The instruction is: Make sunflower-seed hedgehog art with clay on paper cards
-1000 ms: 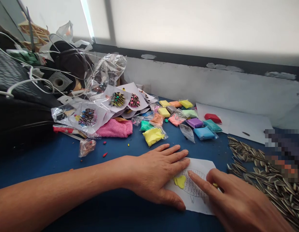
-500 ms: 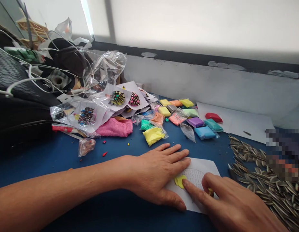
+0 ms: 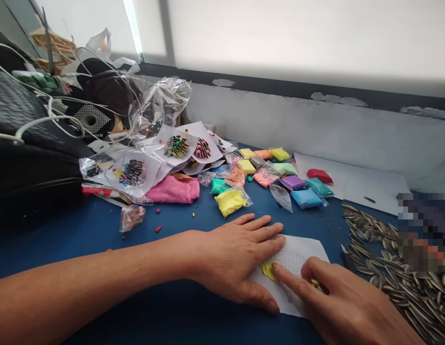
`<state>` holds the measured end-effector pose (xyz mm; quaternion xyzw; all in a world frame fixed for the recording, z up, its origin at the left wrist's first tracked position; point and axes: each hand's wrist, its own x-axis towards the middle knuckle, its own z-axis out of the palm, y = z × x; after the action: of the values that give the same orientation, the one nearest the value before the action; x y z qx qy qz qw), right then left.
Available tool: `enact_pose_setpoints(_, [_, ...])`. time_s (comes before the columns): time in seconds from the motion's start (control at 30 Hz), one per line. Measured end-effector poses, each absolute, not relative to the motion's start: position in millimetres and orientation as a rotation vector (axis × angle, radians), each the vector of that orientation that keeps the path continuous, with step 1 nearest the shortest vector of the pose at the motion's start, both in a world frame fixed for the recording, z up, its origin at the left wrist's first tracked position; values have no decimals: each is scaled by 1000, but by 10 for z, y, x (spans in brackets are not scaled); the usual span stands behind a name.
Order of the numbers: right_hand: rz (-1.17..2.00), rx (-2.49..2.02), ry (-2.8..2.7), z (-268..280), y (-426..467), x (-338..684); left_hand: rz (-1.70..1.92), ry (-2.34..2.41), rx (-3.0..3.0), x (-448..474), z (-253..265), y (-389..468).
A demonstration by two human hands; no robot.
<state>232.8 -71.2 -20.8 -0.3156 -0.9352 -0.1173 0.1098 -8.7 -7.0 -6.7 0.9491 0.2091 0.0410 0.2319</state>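
My left hand (image 3: 240, 258) lies flat with its fingers spread, pinning the left side of a white sheet of paper (image 3: 312, 247) to the blue table. The paper carries a printed or drawn rounded outline (image 3: 289, 261) filled with small marks; part of it is hidden under my right hand. A flattened lump of yellow modelling clay (image 3: 268, 271) sits at the left of the outline. On its right edge presses the extended index finger of my right hand (image 3: 337, 302). The other fingers of that hand are curled, and a small bit of yellow clay (image 3: 315, 283) shows between them.
Sunflower seeds (image 3: 391, 258) spread over the right side. Beyond my hands lie several packs of coloured clay, including an opened yellow one (image 3: 230, 202). A pink cloth (image 3: 174, 189), paper sheets with seed-and-clay pictures (image 3: 177, 145), and a black bag (image 3: 31, 167) with cables fill the left.
The view has shifted slightly. My right index finger stays on the yellow clay with hardly any movement, and my left hand remains flat on the paper.
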Motion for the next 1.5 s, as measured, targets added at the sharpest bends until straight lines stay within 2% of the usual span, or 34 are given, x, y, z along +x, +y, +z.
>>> enact_pose_setpoints(0.2, [-423,-934,-2766,-220,-743,2297,121,575,2605,-88,-83,-72])
enact_pose_setpoints(0.53, [-266,-1035,-2801,-219,-714,2294,62,600,2588,-69,-42,-80])
enact_pose_setpoints(0.77, [-128,-1064,-2603,-144,-718,2241,97,588,2589,-74,-68,-75])
enact_pose_setpoints(1.1, [-263,-1050,-2691,-256,-756,2317,76,595,2566,-81,-47,-66])
enact_pose_setpoints(1.33, [-62,-1131,-2577,-144,-741,2285,194,563,2550,-89,-170,-55])
enact_pose_setpoints(1.5, [-114,-1091,-2601,-139,-749,2274,261,570,2597,-113,-221,-47])
